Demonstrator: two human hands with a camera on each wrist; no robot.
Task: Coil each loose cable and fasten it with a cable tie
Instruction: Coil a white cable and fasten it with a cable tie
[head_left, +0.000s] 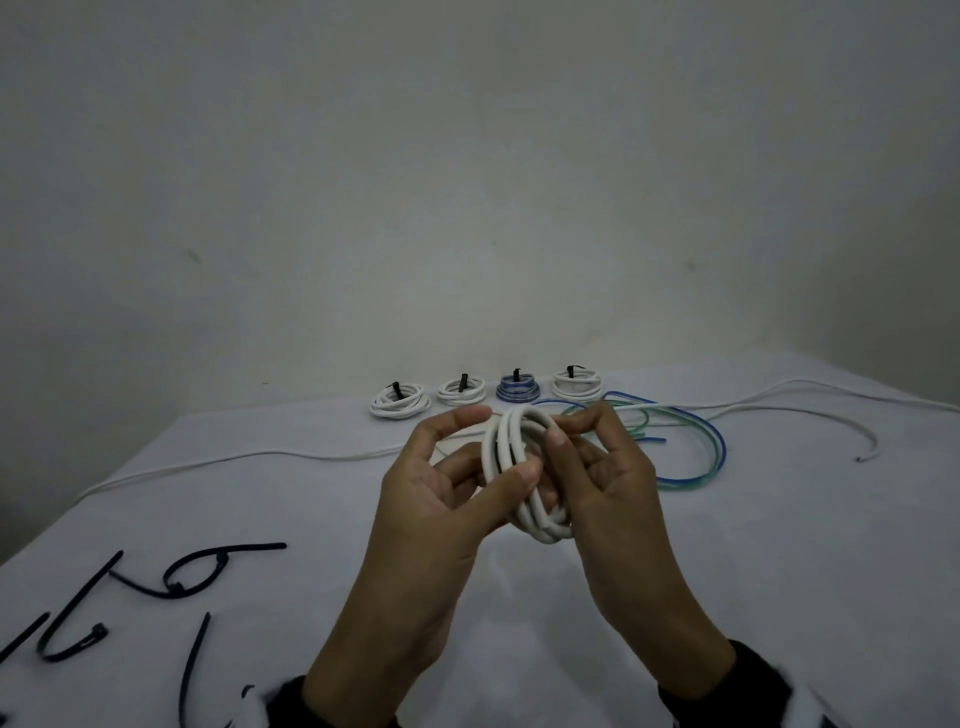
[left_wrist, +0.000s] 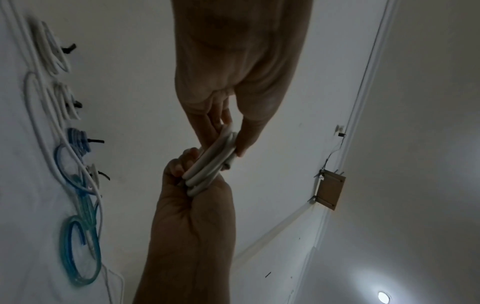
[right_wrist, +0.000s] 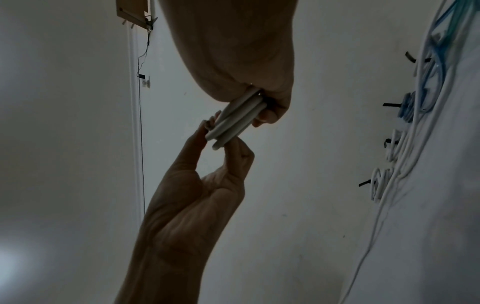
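Holding a springy coil in the air with no tie on it is the main risk here, I think. The white cable coil is above the middle of the counter, between both hands. The left hand pinches its near-left side with thumb and fingers. The right hand has its fingers curled around the right side. If either hand lets go to reach for a tie, the loops may spring open, because the cable looks stiff. The loose black ties lie on the near left of the counter, well apart from the hands, so one hand must probably leave the coil. The loops could also slide over each other and make the coil uneven.

The coil has about three or four loops, round and close together, and it stands almost upright. One cut end shows in the left wrist view, at the edge of the bundle. The surface is smooth and pale.

At the far side four finished coils stand in a row, each with a black tie. To the right lie a blue and green cable and a long white cable, not yet coiled.
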